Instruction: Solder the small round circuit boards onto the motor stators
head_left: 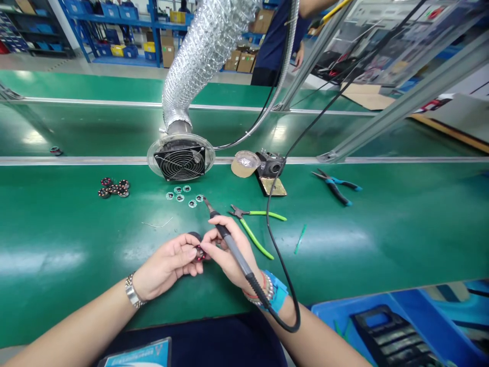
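My left hand [166,267] pinches a small dark ring-shaped part with red marks [199,252] at the fingertips, and a black rounded piece [194,235] shows just above it. My right hand [225,250] holds a soldering iron [233,250] like a pen, its fingertips meeting the ring-shaped part. The iron's metal tip points away from me, clear of the part, and its black cord [280,265] runs off over my right wrist. Several similar dark rings [113,189] lie in a cluster on the green bench mat [57,244], left of several small clear rings [182,194].
Green-handled pliers [260,224] and blue-handled pliers [336,186] lie right of my hands. Behind them are an iron stand [271,165] and a fume fan [182,163] with silver duct [206,51]. A blue bin [382,331] sits at lower right; a co-worker [275,46] stands beyond the bench.
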The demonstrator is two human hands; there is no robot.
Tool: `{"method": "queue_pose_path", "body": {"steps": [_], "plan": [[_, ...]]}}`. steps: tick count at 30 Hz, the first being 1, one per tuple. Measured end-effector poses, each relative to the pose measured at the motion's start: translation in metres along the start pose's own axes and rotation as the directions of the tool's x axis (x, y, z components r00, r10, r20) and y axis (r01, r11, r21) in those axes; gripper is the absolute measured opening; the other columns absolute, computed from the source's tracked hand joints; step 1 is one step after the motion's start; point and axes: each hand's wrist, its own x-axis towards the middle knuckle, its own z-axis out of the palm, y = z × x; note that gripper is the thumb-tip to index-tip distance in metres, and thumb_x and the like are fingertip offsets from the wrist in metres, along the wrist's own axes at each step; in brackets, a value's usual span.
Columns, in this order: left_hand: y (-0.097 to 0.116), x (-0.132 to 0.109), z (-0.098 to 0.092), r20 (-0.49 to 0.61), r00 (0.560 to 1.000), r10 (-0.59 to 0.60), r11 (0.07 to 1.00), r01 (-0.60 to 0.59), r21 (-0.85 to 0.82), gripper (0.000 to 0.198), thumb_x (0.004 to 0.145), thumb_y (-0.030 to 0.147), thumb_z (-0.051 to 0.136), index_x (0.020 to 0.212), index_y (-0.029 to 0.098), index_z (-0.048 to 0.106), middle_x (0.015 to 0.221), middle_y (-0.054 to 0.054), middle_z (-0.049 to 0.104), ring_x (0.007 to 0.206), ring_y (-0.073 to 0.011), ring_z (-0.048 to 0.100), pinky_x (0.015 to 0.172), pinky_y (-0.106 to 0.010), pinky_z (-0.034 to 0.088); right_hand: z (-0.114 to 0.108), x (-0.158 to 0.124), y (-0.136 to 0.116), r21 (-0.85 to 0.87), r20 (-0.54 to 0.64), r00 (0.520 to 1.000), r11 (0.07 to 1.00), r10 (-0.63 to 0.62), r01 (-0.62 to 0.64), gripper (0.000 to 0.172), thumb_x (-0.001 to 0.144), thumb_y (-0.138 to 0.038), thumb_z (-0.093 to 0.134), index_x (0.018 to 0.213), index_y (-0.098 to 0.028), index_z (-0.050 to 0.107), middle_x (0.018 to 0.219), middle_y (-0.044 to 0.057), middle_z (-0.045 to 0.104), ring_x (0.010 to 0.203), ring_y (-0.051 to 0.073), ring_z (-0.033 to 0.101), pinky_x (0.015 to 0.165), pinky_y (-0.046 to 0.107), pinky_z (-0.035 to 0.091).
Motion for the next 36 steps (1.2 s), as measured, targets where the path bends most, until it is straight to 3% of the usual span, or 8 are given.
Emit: {"method": "queue_pose_path", "body": {"steps": [6, 13, 20, 25, 27, 30, 33, 36], "plan": [[0.001, -0.001, 0.001, 0.014, 1.0, 0.001, 0.999, 0.0, -0.051, 0.022, 0.079, 0.027, 0.059, 0.093, 0.012, 0.051, 0.094, -0.012, 0.063, 0.066, -0.0092, 0.058, 0.059, -0.018, 0.045, -0.004, 0.005, 0.001, 0.088, -0.237, 0.968, 0.991, -0.078, 0.101, 0.035, 0.073, -0.014, 0.062, 0.102, -0.024, 0.044, 0.066, -0.006, 0.057, 0.059, 0.009, 0.054, 0.059, 0.022, 0.044], [0.001, 0.0, 0.003, 0.023, 1.0, -0.016, 0.999, 0.017, -0.031, 0.024, 0.076, 0.029, 0.062, 0.091, 0.012, 0.054, 0.083, -0.007, 0.063, 0.062, -0.0089, 0.058, 0.057, -0.019, 0.045, 0.002, 0.002, -0.003, 0.066, 0.014, 0.999, 0.997, 0.045, -0.046, 0.038, 0.07, -0.021, 0.065, 0.101, -0.024, 0.042, 0.068, -0.005, 0.058, 0.048, 0.008, 0.053, 0.045, 0.021, 0.043], [-0.001, 0.0, 0.004, 0.052, 0.998, -0.021, 1.0, 0.022, -0.022, 0.022, 0.079, 0.027, 0.058, 0.092, 0.012, 0.051, 0.094, -0.012, 0.063, 0.066, -0.0098, 0.059, 0.06, -0.02, 0.046, 0.003, 0.005, 0.004, 0.164, -0.221, 0.974, 0.983, -0.051, 0.088, 0.035, 0.072, -0.014, 0.062, 0.1, -0.024, 0.043, 0.065, -0.006, 0.056, 0.057, 0.009, 0.053, 0.058, 0.023, 0.045], [0.0, -0.001, 0.002, 0.03, 1.0, -0.006, 0.996, 0.008, -0.085, 0.022, 0.081, 0.027, 0.056, 0.095, 0.011, 0.051, 0.093, -0.013, 0.064, 0.066, -0.0105, 0.06, 0.058, -0.018, 0.047, -0.018, 0.01, -0.004, -0.12, -0.258, 0.94, 0.973, -0.222, 0.197, 0.029, 0.078, -0.019, 0.059, 0.1, -0.025, 0.042, 0.076, -0.002, 0.061, 0.069, 0.012, 0.058, 0.066, 0.027, 0.047], [0.002, -0.001, 0.001, 0.012, 1.0, 0.0, 0.995, 0.001, -0.104, 0.022, 0.081, 0.027, 0.056, 0.096, 0.011, 0.051, 0.092, -0.013, 0.065, 0.065, -0.0101, 0.06, 0.058, -0.018, 0.048, -0.036, 0.01, -0.006, -0.383, -0.157, 0.938, 0.895, -0.308, 0.229, 0.027, 0.078, -0.021, 0.059, 0.1, -0.024, 0.044, 0.089, 0.003, 0.063, 0.081, 0.016, 0.06, 0.075, 0.032, 0.047], [0.005, -0.002, -0.001, -0.008, 1.0, 0.001, 0.992, -0.002, -0.128, 0.022, 0.08, 0.025, 0.058, 0.097, 0.01, 0.054, 0.091, -0.013, 0.065, 0.065, -0.0092, 0.059, 0.058, -0.017, 0.047, -0.07, 0.01, -0.003, -0.756, -0.009, 0.927, 0.61, -0.375, 0.239, 0.031, 0.078, -0.027, 0.059, 0.105, -0.022, 0.046, 0.102, 0.008, 0.059, 0.094, 0.022, 0.057, 0.086, 0.039, 0.043], [0.008, -0.003, -0.002, -0.019, 1.0, 0.0, 0.989, -0.003, -0.148, 0.023, 0.078, 0.022, 0.06, 0.097, 0.01, 0.056, 0.093, -0.013, 0.065, 0.065, -0.009, 0.059, 0.059, -0.017, 0.047, -0.103, 0.01, 0.008, -0.921, 0.064, 0.931, 0.338, -0.359, 0.194, 0.041, 0.077, -0.035, 0.059, 0.111, -0.018, 0.045, 0.108, 0.013, 0.055, 0.103, 0.028, 0.051, 0.088, 0.044, 0.041], [0.009, -0.003, -0.002, -0.036, 0.999, 0.008, 0.99, -0.014, -0.144, 0.024, 0.077, 0.021, 0.062, 0.097, 0.009, 0.059, 0.097, -0.013, 0.064, 0.066, -0.0092, 0.059, 0.06, -0.017, 0.047, -0.124, 0.008, 0.017, -0.975, 0.068, 0.961, 0.184, -0.269, 0.12, 0.058, 0.072, -0.047, 0.061, 0.115, -0.014, 0.041, 0.108, 0.016, 0.053, 0.101, 0.032, 0.051, 0.083, 0.048, 0.042]]}}
